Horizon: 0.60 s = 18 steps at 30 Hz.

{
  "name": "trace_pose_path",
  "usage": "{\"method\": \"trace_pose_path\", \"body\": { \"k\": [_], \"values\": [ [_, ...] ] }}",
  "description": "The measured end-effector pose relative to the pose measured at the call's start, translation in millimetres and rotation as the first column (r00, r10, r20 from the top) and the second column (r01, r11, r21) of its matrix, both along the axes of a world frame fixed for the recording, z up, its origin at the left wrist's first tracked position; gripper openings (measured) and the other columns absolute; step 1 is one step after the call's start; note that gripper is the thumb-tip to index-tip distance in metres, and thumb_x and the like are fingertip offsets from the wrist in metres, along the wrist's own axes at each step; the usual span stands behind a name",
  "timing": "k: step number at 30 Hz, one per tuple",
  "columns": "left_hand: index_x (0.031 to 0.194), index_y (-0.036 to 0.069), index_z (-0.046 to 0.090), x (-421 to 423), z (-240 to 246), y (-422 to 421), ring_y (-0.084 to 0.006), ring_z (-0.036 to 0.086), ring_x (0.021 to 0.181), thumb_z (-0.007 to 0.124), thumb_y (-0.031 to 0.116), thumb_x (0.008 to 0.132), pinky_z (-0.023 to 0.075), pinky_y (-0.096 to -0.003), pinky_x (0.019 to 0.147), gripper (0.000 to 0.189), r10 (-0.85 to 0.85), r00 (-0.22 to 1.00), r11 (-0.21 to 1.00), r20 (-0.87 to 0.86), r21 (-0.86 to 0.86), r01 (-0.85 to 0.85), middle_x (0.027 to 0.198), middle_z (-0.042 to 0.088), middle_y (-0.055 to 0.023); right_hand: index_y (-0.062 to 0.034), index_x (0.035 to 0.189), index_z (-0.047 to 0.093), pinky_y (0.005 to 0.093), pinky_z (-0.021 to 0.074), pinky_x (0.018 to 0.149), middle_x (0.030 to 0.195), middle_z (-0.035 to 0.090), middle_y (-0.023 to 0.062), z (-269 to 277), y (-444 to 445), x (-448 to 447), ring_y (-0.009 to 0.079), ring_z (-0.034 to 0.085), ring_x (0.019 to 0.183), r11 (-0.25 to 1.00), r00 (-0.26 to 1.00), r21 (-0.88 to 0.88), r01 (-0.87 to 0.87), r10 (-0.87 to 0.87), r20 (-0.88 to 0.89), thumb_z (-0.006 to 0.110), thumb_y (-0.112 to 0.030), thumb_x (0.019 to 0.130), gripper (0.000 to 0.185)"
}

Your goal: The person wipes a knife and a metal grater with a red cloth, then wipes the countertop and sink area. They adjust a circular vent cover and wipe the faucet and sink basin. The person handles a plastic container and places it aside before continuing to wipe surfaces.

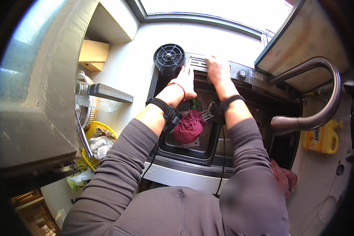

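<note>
Along the back ledge of a dark kitchen sink (187, 160), both my hands are stretched forward. My left hand (185, 81), a red string at its wrist, rests with fingers extended by the black round glass rinser (169, 57); nothing shows in it. My right hand (219, 69) is blurred over the slotted metal panel (198, 62), and its fingertips are partly hidden, so I cannot tell whether it holds something. Below my wrists, a crumpled dark red cloth (188, 128) lies in the perforated basin insert, next to a green-handled item (194, 103) and a pronged metal piece (206, 115).
A curved bronze faucet (332, 76) arches on the right, near a yellow jug (321, 137). A reddish cloth (284, 178) hangs at the right front. To the left are a grey-handled clear vessel (106, 101) and a yellow basket (113, 131) holding cloths. A dark knob (242, 73) sits on the ledge.
</note>
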<state>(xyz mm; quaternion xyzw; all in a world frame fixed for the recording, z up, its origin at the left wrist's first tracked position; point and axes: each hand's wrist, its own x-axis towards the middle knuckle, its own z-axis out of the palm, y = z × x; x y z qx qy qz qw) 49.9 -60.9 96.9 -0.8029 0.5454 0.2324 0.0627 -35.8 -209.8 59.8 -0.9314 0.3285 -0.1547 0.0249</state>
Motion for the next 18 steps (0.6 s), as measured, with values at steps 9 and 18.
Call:
{"method": "trace_pose_path", "body": {
  "k": [9,18],
  "values": [
    [0.145,-0.011,0.008,4,0,3,-0.0431,0.009,0.142,0.073,0.039,0.071,0.0176,-0.0414,0.117,0.110,-0.014,1.000,0.999,-0.016,-0.033,0.014,0.151,0.006,-0.0329,-0.0066,0.094,0.066,0.0415,0.0458,0.087,0.095,0.065,0.0103,5,12,-7,0.0309,0.061,0.092,0.957,0.961,-0.226,-0.180,0.220,0.168,0.053,-0.008,0.080,0.019],
    [0.145,-0.011,0.007,3,0,4,-0.0429,0.009,0.143,0.073,0.038,0.070,0.0170,-0.0413,0.117,0.111,-0.019,1.000,0.999,-0.023,-0.036,0.019,0.151,0.006,-0.0329,-0.0112,0.098,0.067,0.0420,0.0442,0.087,0.095,0.064,0.0102,-8,8,-11,0.0296,0.061,0.093,0.989,0.999,-0.148,0.013,-0.018,-0.032,0.051,-0.009,0.081,0.023]
  ]
}}
